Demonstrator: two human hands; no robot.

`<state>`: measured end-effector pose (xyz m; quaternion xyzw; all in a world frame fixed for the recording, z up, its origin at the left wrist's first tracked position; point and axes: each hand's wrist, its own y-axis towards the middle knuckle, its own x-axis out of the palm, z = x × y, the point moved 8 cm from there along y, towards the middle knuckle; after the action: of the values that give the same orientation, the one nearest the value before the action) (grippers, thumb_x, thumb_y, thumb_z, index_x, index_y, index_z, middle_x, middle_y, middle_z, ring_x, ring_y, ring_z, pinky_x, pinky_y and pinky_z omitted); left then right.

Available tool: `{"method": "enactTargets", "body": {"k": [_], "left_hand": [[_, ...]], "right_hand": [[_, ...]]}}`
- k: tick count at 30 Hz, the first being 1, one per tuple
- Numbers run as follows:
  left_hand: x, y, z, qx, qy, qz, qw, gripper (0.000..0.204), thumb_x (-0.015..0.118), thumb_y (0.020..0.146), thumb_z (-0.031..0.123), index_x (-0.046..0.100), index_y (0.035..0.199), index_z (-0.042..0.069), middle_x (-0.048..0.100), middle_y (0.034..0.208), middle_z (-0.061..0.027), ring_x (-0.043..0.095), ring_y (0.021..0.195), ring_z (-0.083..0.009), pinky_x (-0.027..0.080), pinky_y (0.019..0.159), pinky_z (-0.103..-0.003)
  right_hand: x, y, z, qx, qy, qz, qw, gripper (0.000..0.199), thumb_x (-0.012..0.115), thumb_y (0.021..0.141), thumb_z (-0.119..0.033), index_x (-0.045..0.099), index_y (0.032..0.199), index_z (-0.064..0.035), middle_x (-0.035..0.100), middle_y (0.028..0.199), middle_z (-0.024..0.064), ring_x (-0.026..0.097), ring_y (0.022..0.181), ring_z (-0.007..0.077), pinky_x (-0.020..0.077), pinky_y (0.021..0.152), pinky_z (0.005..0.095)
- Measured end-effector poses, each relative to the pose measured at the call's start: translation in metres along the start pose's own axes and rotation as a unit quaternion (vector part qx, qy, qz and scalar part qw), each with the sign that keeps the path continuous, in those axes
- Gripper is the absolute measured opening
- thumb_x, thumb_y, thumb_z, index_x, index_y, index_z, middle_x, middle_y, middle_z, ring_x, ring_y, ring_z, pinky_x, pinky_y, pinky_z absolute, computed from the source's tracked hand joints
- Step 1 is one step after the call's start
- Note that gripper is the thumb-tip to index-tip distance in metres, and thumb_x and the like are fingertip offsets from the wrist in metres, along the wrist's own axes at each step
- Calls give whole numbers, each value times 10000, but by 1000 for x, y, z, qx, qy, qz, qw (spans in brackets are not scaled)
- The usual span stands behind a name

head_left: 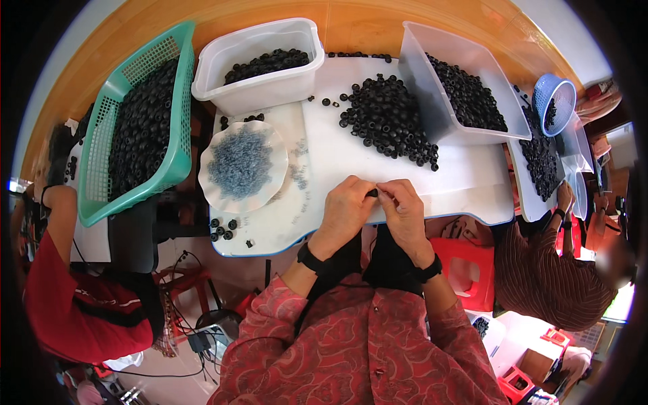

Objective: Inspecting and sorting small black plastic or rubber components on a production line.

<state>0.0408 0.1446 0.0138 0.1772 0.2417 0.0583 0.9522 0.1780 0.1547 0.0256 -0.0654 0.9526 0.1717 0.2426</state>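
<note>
Left hand [345,206] and right hand [403,206] pinch one small black ring [372,193] at centre frame; we judge it light, stiff, best gripped by its rim.

Two hands pinch a small black ring over a white surface.

The left hand [345,206] and right hand [403,209] meet at the near edge of the surface [466,182], fingers [364,189] closed on one black ring [372,193]. Beyond lies a loose pile of rings [388,121]; to the left a white dish of grey bits [241,165], a green basket [138,121] and a white tub [260,64], both holding rings.
</note>
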Motion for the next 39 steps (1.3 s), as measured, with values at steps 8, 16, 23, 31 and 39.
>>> {"method": "enactTargets", "body": {"k": [8,16,23,31,39], "left_hand": [[-11,-4,-7,-43,-58,11,997,254,753,797,22,706,1045,40,665,838,-96,650,694,-186,526,627,-291],[-11,-20,-34,-202,-317,-15,926,296,720,862,-10,683,1155,6,691,919,-48,645,774,-89,550,695,-230],[-6,-27,-30,-248,-543,-27,802,331,645,903,-59,632,1233,-38,684,991,-90,668,875,-138,592,836,-286],[-9,-31,-25,-259,-584,-38,768,289,565,989,48,609,1260,-45,665,1131,-162,676,1001,-206,575,916,-322],[-8,-35,-28,-269,-608,-40,745,270,542,1009,75,612,1235,-57,672,1109,-172,696,969,-233,585,910,-332]], "right_hand": [[3,-4,2,-39,-10,1,999,193,603,915,6,662,1097,-18,596,1004,122,638,793,235,508,682,314],[5,-8,0,-19,-25,0,1000,226,598,903,20,671,1107,-45,569,1013,117,613,782,229,498,668,313],[7,-9,-6,-52,-31,14,998,207,612,890,33,688,1070,-37,560,1001,106,613,800,219,503,671,307],[8,-10,-7,-61,-39,29,997,190,632,881,38,703,1041,-37,555,995,98,613,800,214,506,674,299],[8,-12,-8,-26,2,41,999,177,666,869,26,696,1033,-32,561,1008,88,607,804,175,500,657,267]]}}
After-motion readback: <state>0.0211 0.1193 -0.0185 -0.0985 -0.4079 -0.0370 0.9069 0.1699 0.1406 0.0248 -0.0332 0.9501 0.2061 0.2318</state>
